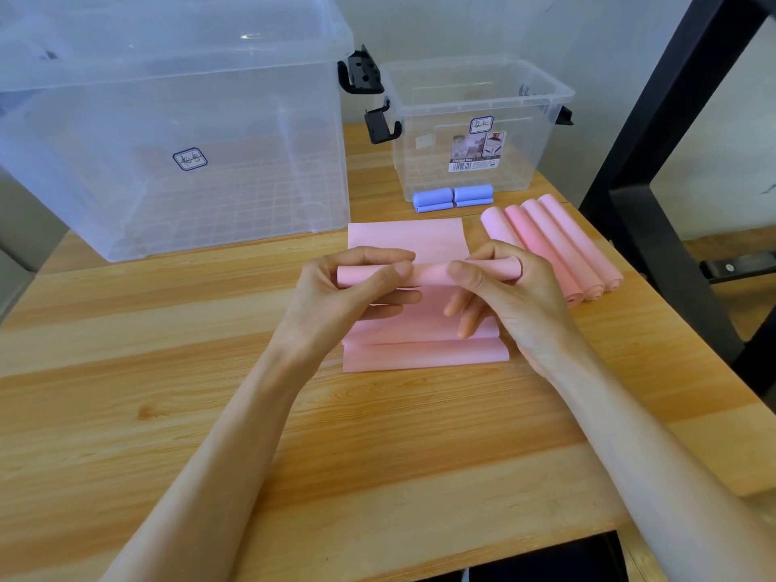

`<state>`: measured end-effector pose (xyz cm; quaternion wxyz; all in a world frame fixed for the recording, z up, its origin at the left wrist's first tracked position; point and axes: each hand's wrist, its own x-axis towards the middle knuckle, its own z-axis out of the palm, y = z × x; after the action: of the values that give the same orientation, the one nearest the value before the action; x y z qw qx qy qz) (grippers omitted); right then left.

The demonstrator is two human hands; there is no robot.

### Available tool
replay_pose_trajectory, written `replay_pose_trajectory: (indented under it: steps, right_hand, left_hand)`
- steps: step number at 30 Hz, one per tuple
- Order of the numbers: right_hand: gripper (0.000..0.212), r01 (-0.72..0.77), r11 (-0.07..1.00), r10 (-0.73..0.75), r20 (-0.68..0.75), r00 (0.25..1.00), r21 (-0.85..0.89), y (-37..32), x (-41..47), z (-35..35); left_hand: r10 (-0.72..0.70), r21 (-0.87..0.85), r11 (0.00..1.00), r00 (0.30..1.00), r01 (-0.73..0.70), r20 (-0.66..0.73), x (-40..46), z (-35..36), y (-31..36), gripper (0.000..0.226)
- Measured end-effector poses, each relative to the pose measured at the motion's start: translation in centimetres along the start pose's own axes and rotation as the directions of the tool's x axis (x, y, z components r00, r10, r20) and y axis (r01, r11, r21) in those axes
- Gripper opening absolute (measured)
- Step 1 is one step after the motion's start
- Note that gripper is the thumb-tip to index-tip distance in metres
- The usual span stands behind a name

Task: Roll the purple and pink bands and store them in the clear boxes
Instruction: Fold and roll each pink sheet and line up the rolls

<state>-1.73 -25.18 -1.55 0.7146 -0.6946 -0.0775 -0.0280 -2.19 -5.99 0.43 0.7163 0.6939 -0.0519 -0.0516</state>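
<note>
Both hands, left (336, 287) and right (504, 287), pinch a half-rolled pink band (428, 274) mid-worktop (168, 392). Four pink rolls (558, 245) lie right; two purple rolls (452, 198) touch, I think, the small box (474, 132).

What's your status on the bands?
Both hands, left and right, rolling a pink band. Four pink rolls and two purple rolls wait on the table. Both boxes look empty. Nothing in the way.

Light wooden table (176, 413) with visible grain, pale grey-white wall (483, 23) at the far side, black metal frame (655, 153) on the right
</note>
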Motion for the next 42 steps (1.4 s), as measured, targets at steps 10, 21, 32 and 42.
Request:
replay_pose_trajectory:
  steps: [10,21,32,42]
  right_hand:
    - [0.034,0.016,1.0,-0.016,0.059,0.998,0.0,-0.15,-0.2,-0.1]
    - [0.025,-0.014,1.0,0.014,0.034,0.999,0.007,-0.25,-0.19,0.09]
    - [0.026,0.027,0.999,-0.027,0.007,1.0,-0.018,-0.08,-0.07,0.06]
    - [0.028,0.024,1.0,-0.024,-0.003,1.0,0.013,-0.04,-0.02,0.03]
  left_hand:
    - [0.015,0.054,0.998,0.999,-0.014,-0.032,-0.06,-0.04,-0.05,0.017]
    - [0.007,0.022,1.0,0.999,-0.006,-0.04,0.11,-0.04,-0.16,0.014]
    - [-0.002,0.035,0.999,1.0,0.001,0.025,0.08,-0.23,-0.24,0.028]
    - [0.044,0.1,0.994,0.999,-0.044,0.003,0.07,-0.1,-0.42,0.014]
